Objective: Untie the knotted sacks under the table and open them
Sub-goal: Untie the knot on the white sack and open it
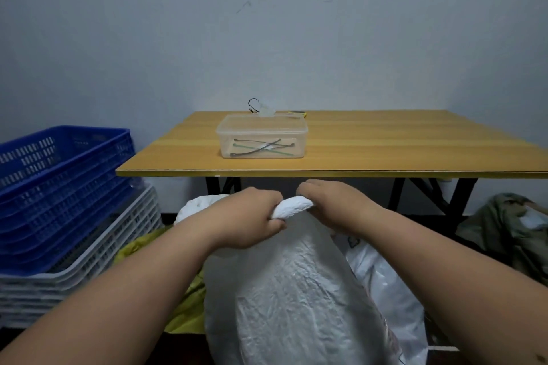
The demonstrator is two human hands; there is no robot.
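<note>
Both hands, left hand and right hand, grip a white sack's twisted neck; beyond them, a clear box holds cable ties.

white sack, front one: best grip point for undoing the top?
Probably the twisted neck of the white sack, from above, one hand per side. It is the narrow bunched part; the body below is wide and slack. The left hand and right hand already pinch it so.

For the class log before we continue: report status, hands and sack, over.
Left hand and right hand both gripping twisted neck of white woven plastic sack. Sack not open. Nothing blocking; wooden table edge just beyond the hands.
</note>
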